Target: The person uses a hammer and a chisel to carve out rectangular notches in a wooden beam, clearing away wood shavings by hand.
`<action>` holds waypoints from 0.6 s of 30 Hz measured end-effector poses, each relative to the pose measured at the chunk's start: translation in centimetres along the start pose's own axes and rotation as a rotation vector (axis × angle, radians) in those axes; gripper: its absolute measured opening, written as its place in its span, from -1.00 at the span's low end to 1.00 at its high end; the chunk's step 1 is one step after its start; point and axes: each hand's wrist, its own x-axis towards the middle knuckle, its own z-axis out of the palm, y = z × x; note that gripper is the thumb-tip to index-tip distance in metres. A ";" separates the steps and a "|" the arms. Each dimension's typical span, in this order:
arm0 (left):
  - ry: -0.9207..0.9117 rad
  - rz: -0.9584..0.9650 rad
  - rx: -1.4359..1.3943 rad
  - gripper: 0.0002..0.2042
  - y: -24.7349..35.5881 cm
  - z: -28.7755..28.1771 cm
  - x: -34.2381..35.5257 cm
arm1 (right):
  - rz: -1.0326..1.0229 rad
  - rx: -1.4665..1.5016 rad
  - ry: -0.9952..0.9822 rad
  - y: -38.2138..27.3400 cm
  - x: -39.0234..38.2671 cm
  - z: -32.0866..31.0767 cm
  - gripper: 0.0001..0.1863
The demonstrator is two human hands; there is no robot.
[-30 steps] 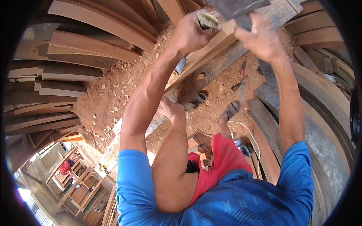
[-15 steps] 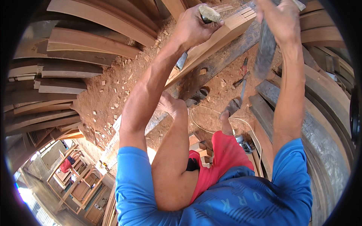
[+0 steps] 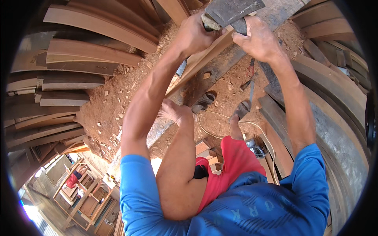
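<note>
My left hand [image 3: 195, 34] is closed around a chisel [image 3: 210, 23]; the pale, worn end of its handle shows above my fist and its metal blade sticks out below. The chisel stands by a light wooden beam [image 3: 211, 52], where my fist hides part of the wood. Gripped in my right hand [image 3: 260, 38] is a dark, flat-faced mallet [image 3: 235, 10]. Its head lies over the top of the chisel handle; whether they touch I cannot tell. The mallet hides the far end of the beam.
Curved boards [image 3: 94, 27] are stacked at left, with more boards [image 3: 327, 88] at right. Wood chips and sawdust cover the floor [image 3: 130, 84]. Sandals [image 3: 204, 102], hand tools [image 3: 251, 84], a pale cord [image 3: 252, 122] and a power tool [image 3: 256, 149] lie near my legs.
My right hand has swung the mallet leftward from the right side to above the chisel. The left hand keeps its grip and has shifted slightly left and down in view.
</note>
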 end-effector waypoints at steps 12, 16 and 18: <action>-0.140 -0.126 -0.060 -0.61 -0.7 0.7 0.2 | 0.397 0.629 -0.238 -1.6 -0.2 -3.0 -0.50; -0.200 -0.173 -0.056 -0.59 -0.8 0.6 0.5 | 0.532 0.458 -0.368 -1.5 -0.3 -2.0 -0.58; -0.116 0.016 -0.155 -0.78 -1.0 1.0 0.3 | 0.422 0.539 -0.348 -2.0 -1.1 -2.1 -0.57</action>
